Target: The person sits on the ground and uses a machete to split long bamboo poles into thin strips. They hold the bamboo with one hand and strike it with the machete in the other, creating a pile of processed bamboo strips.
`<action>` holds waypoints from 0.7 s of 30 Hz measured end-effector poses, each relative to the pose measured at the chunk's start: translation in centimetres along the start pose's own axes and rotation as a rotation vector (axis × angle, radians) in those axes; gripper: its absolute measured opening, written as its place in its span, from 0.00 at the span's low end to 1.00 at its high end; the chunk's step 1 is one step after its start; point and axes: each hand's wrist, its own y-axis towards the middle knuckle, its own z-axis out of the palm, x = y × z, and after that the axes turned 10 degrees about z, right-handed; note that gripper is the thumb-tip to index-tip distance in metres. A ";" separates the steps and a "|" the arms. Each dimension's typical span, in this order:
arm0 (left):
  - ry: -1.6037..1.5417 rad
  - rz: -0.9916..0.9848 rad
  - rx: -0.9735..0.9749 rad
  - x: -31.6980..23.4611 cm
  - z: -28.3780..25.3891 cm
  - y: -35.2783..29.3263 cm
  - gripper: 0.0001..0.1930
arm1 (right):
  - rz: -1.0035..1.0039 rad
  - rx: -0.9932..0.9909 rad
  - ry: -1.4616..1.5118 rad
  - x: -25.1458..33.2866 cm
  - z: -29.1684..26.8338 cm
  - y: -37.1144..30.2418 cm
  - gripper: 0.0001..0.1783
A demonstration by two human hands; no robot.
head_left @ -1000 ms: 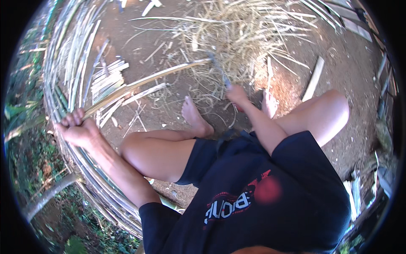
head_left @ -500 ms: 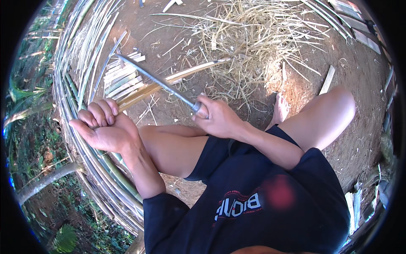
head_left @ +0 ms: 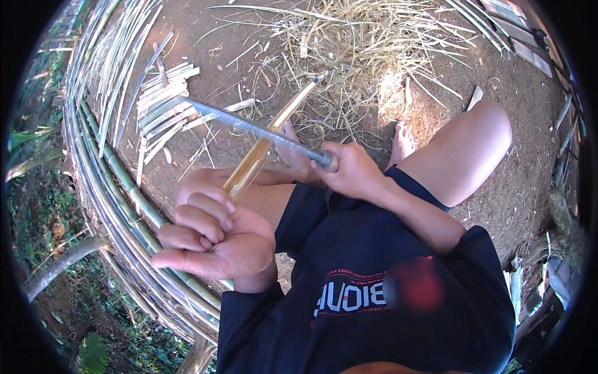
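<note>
My left hand (head_left: pixel 215 237) is closed around the near end of a split bamboo strip (head_left: pixel 249 167), palm turned up. The strip slants away to the right and shows a pale, shaved upper face; its far tip reaches the shavings. In my right hand (head_left: pixel 356 173) is the grey handle of a long, narrow-bladed knife (head_left: pixel 246 126). Its blade, a little blurred, points left and crosses over the middle of the strip. I cannot tell whether the edge touches the bamboo there. Both hands are above my bent legs.
A heap of thin bamboo shavings (head_left: pixel 355 56) lies ahead on the dirt. Short split pieces (head_left: pixel 163 106) are stacked at the left. Long strips and poles (head_left: pixel 128 187) curve along the left edge, with greenery beyond. A bare foot (head_left: pixel 403 142) rests near the shavings.
My left hand has moved right and nearer, swinging the bamboo strip to a steeper slant. My right hand has shifted right with the knife, whose blade now lies flatter across the strip.
</note>
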 end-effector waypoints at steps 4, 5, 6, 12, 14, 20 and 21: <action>-0.020 0.031 -0.001 -0.3 0.0 -1.5 0.25 | -0.164 0.007 -0.003 0.9 -0.1 -2.4 0.10; -0.030 0.053 0.002 -0.2 0.4 -2.0 0.25 | -0.242 0.012 0.005 1.5 -0.3 -3.1 0.09; -0.034 0.060 0.004 -0.2 0.6 -2.4 0.25 | -0.216 0.065 0.003 2.0 -0.5 -3.6 0.09; 0.029 0.083 0.018 -0.9 0.8 -3.6 0.24 | -0.084 -0.058 -0.056 -0.7 -1.3 -2.0 0.10; 0.007 0.096 0.024 -0.7 0.7 -3.8 0.24 | -0.185 0.015 -0.040 1.1 -1.6 -3.6 0.10; -0.030 0.092 0.023 -1.0 1.0 -4.2 0.24 | 0.049 -0.034 -0.128 -2.6 -1.9 -0.5 0.09; -0.025 0.096 0.011 -1.0 0.9 -4.2 0.24 | 0.016 -0.026 -0.109 -2.3 -1.8 -1.0 0.09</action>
